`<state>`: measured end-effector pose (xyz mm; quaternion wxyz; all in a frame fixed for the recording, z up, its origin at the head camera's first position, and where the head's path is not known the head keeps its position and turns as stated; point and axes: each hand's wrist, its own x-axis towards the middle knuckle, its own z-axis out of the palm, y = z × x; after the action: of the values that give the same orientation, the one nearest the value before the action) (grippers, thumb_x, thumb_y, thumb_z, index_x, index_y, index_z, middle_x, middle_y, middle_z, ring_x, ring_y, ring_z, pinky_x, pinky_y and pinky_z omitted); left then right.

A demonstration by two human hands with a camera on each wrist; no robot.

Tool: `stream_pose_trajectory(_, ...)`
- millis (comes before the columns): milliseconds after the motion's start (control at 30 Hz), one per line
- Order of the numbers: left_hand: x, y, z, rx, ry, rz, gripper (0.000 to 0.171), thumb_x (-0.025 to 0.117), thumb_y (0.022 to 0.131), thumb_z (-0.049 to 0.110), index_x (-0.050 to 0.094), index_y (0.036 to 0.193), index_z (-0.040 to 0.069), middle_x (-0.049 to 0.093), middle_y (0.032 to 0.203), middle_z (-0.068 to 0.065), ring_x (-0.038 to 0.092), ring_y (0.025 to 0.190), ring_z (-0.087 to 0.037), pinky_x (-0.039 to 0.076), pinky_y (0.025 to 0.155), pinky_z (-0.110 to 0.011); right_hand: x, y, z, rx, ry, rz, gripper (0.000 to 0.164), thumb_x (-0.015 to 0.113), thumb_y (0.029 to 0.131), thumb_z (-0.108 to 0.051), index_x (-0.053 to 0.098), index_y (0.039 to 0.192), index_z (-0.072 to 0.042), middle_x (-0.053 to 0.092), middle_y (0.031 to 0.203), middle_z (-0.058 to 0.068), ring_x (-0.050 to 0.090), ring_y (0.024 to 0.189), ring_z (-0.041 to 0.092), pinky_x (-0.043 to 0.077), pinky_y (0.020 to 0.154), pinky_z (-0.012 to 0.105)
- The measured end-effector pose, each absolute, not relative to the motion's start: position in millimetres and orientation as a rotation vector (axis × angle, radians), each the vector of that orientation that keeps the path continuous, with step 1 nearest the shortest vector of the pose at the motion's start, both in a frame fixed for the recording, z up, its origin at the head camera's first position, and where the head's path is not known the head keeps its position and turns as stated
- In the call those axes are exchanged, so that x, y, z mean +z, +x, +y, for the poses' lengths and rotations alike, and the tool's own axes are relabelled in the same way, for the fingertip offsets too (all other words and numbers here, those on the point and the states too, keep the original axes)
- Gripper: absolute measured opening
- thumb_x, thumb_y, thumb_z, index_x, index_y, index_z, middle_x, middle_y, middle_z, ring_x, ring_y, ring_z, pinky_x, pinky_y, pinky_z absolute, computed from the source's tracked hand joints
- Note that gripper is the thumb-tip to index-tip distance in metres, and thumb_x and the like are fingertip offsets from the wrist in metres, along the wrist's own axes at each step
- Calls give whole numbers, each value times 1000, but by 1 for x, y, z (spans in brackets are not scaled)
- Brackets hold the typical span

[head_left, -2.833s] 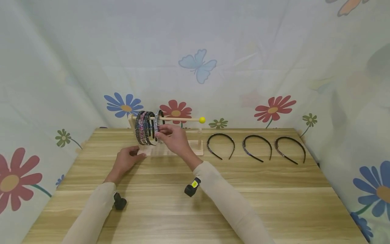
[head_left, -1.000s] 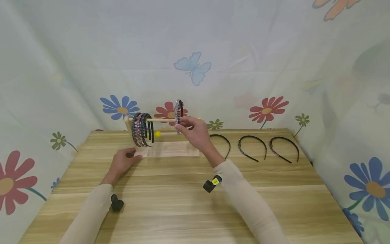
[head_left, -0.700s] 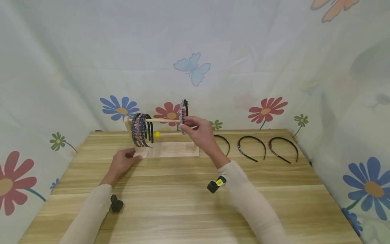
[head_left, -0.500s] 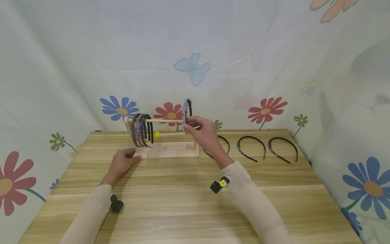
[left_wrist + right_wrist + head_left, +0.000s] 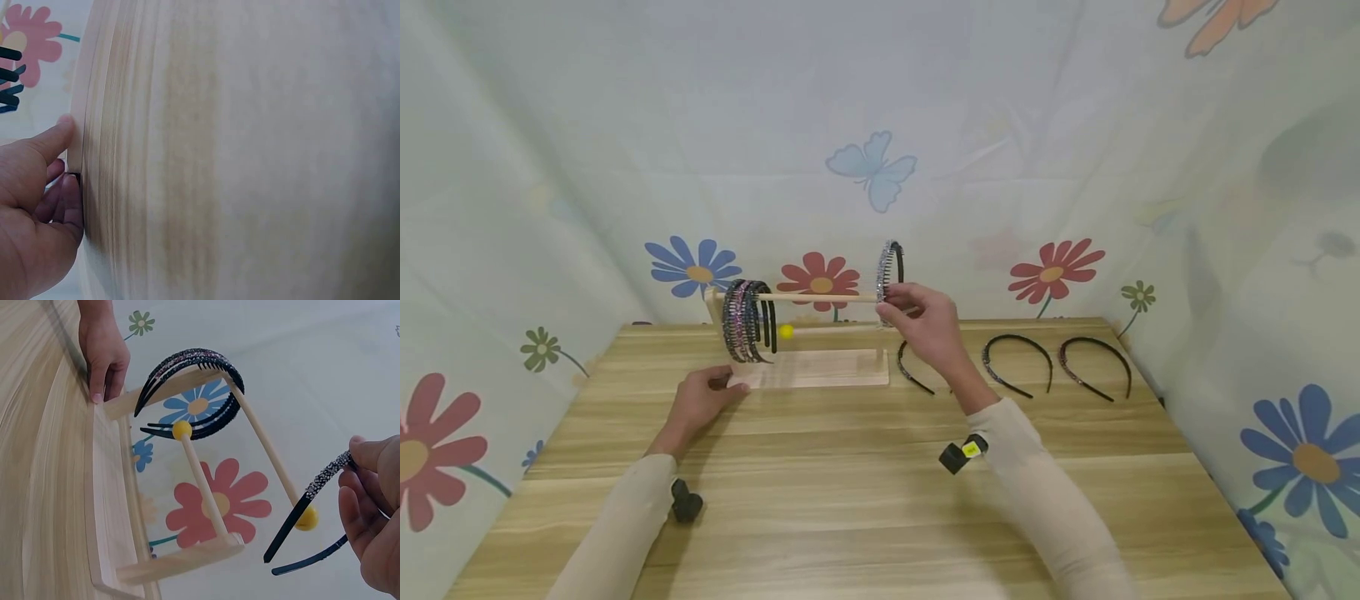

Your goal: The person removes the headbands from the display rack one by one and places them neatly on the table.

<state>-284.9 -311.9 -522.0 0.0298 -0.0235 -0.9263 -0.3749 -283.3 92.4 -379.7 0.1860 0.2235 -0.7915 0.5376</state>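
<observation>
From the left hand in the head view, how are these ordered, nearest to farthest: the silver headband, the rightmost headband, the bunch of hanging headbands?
1. Hanging headbands, bunched above the left hand.
2. Silver headband, held by the right hand.
3. Rightmost headband, lying on the table's right.

Shows the right hand (image 5: 380, 544) pinching a glittery black headband (image 5: 328, 473) at the near end of the wooden stand (image 5: 114, 500); at its far end, dark headbands (image 5: 195, 357) and the left hand (image 5: 107, 351), touching its base.
</observation>
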Motion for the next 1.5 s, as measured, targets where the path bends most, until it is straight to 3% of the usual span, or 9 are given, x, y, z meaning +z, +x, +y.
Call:
stream_pose_trajectory(367,-521,-286,-311,-1151,-65,-2862,66,74,96,32,52,141,-12,58,138,-32,60,123,-47,48,104,-59,-381,-281,124,1448,573,-2215,29,81,91,-22,75,113,-5,77,97,8,70,85,17,57,73,28)
stream_pose_trajectory(667,-520,-285,-311,-1173,-46,-2871,67,74,96,33,52,142,-12,58,139,-32,59,124,-46,47,104,-59,-386,-278,149,1370,522,-2207,25,81,91,-21,75,110,-6,78,96,7,69,83,15,57,71,28)
stream_pose_trajectory(833,-520,-286,-312,-1173,-56,-2867,67,74,96,33,52,141,-11,58,138,-32,59,123,-46,48,104,-59,-388,-275,162,1353,484,-2195,26,80,91,-24,76,110,-6,78,95,7,68,82,13,54,71,21)
stream_pose_trajectory(1233,-522,-286,-312,-1183,-62,-2868,68,74,96,34,52,142,-11,59,137,-31,60,123,-45,49,103,-58,-399,-261,203,1265,358,-2329,34,77,94,-30,73,118,-6,78,99,11,73,88,24,51,71,13)
stream_pose_trajectory(1500,-520,-285,-312,-1183,-49,-2867,69,73,96,36,52,142,-11,57,139,-31,59,124,-46,47,104,-59,-414,-249,231,1209,286,-2353,34,78,93,-31,74,115,-6,78,96,10,71,83,20,50,68,11)
